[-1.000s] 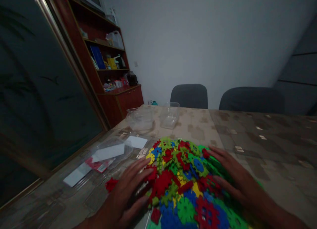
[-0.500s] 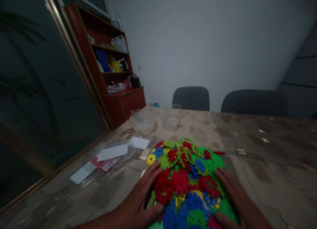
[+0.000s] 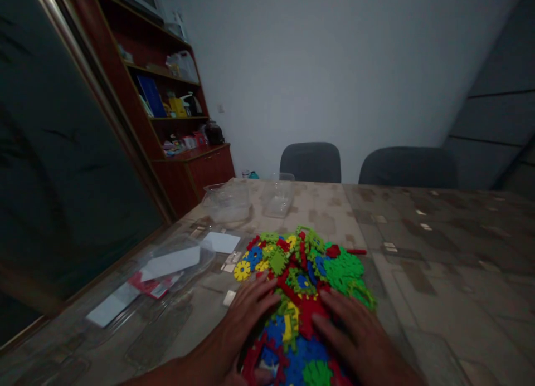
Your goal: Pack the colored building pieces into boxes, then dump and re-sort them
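Observation:
A heap of flat plastic gear-shaped pieces [image 3: 305, 274] in red, green, blue and yellow lies on the table [image 3: 438, 274] in front of me. My left hand [image 3: 246, 319] rests flat on the heap's left near side, fingers spread. My right hand [image 3: 355, 336] lies flat on the heap's near right part, fingers stretched over red and blue pieces. Neither hand grips a piece. A single yellow gear [image 3: 241, 271] sits at the heap's left edge, and a thin red piece [image 3: 356, 252] lies at its far right.
Two clear plastic tubs [image 3: 228, 202] [image 3: 279, 196] stand at the table's far left. Clear packaging with white cards [image 3: 167, 263] lies to the left. Two dark chairs [image 3: 310, 162] [image 3: 407, 167] stand behind the table. A wooden shelf unit [image 3: 175, 124] fills the left corner.
Both hands have slid back toward me and closer together across the heap, and the pieces now spread flatter. The right hand has moved from the heap's right edge onto its middle.

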`<action>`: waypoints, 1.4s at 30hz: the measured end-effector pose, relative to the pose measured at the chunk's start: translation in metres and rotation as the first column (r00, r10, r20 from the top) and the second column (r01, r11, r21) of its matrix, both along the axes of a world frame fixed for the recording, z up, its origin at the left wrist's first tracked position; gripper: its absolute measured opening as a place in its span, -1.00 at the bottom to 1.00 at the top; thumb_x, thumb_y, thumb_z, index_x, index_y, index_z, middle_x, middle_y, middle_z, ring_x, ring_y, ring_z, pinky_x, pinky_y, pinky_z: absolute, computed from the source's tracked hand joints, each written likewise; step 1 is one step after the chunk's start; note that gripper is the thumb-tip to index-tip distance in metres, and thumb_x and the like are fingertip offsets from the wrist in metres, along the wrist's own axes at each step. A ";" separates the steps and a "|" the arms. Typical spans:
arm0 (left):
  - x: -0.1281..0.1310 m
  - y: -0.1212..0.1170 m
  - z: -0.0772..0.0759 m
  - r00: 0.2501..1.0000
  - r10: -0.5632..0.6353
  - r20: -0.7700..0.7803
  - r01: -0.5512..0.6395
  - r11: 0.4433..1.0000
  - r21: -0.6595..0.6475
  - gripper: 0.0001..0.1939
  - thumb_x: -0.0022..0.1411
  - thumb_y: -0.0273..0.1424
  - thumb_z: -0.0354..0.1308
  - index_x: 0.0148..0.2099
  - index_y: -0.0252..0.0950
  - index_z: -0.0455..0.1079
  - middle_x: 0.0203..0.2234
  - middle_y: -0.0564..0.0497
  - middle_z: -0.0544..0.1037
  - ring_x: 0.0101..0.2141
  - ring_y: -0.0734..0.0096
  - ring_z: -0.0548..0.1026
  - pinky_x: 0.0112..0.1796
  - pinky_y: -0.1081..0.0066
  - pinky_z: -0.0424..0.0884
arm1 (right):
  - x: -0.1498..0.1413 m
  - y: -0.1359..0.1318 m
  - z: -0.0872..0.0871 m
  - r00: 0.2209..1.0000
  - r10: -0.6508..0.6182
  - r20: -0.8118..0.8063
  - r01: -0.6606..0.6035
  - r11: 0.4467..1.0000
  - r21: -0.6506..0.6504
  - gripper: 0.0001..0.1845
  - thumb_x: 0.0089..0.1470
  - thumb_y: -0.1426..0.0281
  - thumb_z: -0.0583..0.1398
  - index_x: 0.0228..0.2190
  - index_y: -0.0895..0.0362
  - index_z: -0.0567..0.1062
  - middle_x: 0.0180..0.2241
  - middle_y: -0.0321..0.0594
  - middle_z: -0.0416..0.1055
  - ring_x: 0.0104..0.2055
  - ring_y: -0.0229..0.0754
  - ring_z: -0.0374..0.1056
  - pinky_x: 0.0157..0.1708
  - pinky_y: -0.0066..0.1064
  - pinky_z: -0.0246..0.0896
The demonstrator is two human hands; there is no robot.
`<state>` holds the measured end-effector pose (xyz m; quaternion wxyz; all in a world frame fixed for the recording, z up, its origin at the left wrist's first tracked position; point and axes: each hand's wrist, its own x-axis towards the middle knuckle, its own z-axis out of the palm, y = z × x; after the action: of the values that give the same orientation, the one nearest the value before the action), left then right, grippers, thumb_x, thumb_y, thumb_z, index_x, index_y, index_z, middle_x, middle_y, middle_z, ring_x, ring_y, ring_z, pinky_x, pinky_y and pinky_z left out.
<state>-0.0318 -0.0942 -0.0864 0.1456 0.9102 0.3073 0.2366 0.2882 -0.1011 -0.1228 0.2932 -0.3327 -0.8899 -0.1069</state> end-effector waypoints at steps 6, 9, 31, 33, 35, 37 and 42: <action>0.019 0.024 0.005 0.997 0.033 0.064 -0.034 0.999 0.011 -0.26 0.34 -0.15 0.17 0.42 -0.04 -0.11 0.38 -0.12 0.09 0.36 -0.02 0.02 0.29 -0.08 0.05 | -0.004 0.015 0.012 0.998 -0.051 0.044 0.056 0.990 -0.127 -0.17 0.22 0.04 0.15 0.37 0.02 0.01 0.34 0.04 0.12 0.31 0.15 0.12 0.12 0.06 0.26; 0.031 0.045 0.009 0.993 0.032 0.116 -0.031 0.999 -0.008 -0.24 0.30 -0.11 0.20 0.41 -0.08 -0.04 0.36 -0.14 0.14 0.35 -0.04 0.05 0.29 -0.10 0.03 | -0.010 0.030 0.027 0.997 -0.068 0.024 0.072 0.959 -0.273 -0.25 0.21 0.10 0.18 0.34 -0.01 0.12 0.32 -0.01 0.16 0.32 0.15 0.09 0.20 0.12 0.13; 0.055 0.110 0.041 0.997 -0.055 0.058 0.061 0.992 -0.106 -0.65 0.43 -0.24 0.03 0.17 -0.20 0.39 0.12 -0.05 0.50 0.14 0.23 0.41 0.16 0.19 0.30 | 0.023 0.095 0.027 0.928 -0.295 -0.229 0.143 0.848 -0.511 -0.46 0.27 0.02 0.02 0.07 0.05 0.50 0.09 -0.06 0.47 0.14 0.05 0.36 0.16 -0.03 0.23; 0.052 0.115 0.043 0.996 0.011 0.085 -0.004 0.997 -0.080 -0.66 0.42 -0.27 0.03 0.17 -0.20 0.39 0.15 -0.05 0.48 0.16 0.23 0.39 0.18 0.20 0.27 | 0.024 0.095 0.035 0.914 -0.323 -0.245 0.153 0.835 -0.529 -0.43 0.30 0.04 -0.04 0.06 0.11 0.50 0.08 0.00 0.47 0.13 0.07 0.37 0.15 -0.02 0.24; 0.049 0.127 0.043 0.986 0.148 0.072 -0.145 0.988 -0.053 -0.64 0.39 -0.29 0.04 0.16 -0.25 0.40 0.17 -0.12 0.46 0.17 0.18 0.37 0.20 0.18 0.24 | 0.026 0.103 0.040 0.900 -0.357 -0.250 0.180 0.826 -0.534 -0.37 0.30 0.03 -0.08 0.05 0.19 0.50 0.07 0.09 0.47 0.12 0.14 0.37 0.13 0.05 0.24; 0.048 0.142 0.040 0.970 0.239 0.050 -0.237 0.970 -0.050 -0.63 0.38 -0.30 0.03 0.15 -0.31 0.40 0.15 -0.18 0.46 0.16 0.14 0.39 0.19 0.16 0.24 | 0.025 0.114 0.042 0.905 -0.351 -0.240 0.174 0.820 -0.545 -0.33 0.30 0.01 -0.10 0.06 0.22 0.49 0.07 0.12 0.47 0.11 0.15 0.38 0.12 0.06 0.24; 0.052 0.161 0.028 0.953 0.304 -0.001 -0.303 0.950 -0.078 -0.56 0.36 -0.25 0.03 0.19 -0.32 0.36 0.12 -0.18 0.49 0.12 0.09 0.42 0.16 0.14 0.28 | 0.007 0.148 0.039 0.941 -0.264 -0.210 0.107 0.824 -0.557 -0.27 0.29 -0.04 -0.10 0.17 0.21 0.40 0.18 0.10 0.37 0.21 0.09 0.28 0.22 0.02 0.12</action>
<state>0.0204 0.0667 -0.0583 0.1443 0.8445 0.4514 0.2493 0.2952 0.0467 -0.0836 0.2980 -0.4987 -0.7968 0.1662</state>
